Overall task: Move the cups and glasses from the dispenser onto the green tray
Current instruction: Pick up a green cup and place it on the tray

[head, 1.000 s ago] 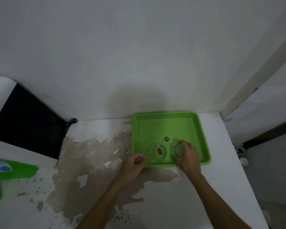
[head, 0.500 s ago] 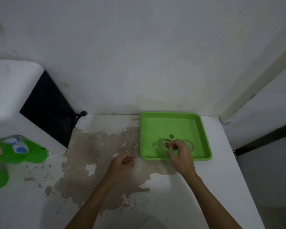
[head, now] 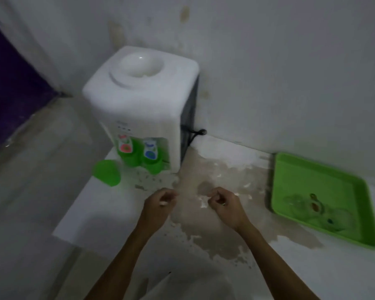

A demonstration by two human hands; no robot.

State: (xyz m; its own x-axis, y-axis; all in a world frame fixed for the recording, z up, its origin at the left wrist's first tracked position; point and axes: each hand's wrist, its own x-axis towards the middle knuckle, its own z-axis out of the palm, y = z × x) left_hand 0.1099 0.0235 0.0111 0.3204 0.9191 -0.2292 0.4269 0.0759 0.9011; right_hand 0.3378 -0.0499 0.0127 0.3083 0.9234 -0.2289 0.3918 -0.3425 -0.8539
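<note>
One white water dispenser (head: 139, 100) stands at about 11 o'clock on the counter (head: 279, 267), against the wall. Three green cups are at it: two under the taps, one (head: 129, 158) below the red tap and one (head: 153, 164) below the blue tap, and a third (head: 107, 173) standing on the counter just beside them toward 9 o'clock. One green tray (head: 307, 176) lies at 3 o'clock, well apart from the dispenser. On it are clear glasses (head: 316, 207), perhaps three, though the blur makes the count unsure.

Both forearms reach forward from 6 o'clock over a brown stain (head: 204, 215) on the counter. The left hand (head: 158, 205) and the right hand (head: 224, 205) hang side by side between dispenser and tray, each loosely curled with fingers bent inward, holding nothing and touching neither cup nor tray.
</note>
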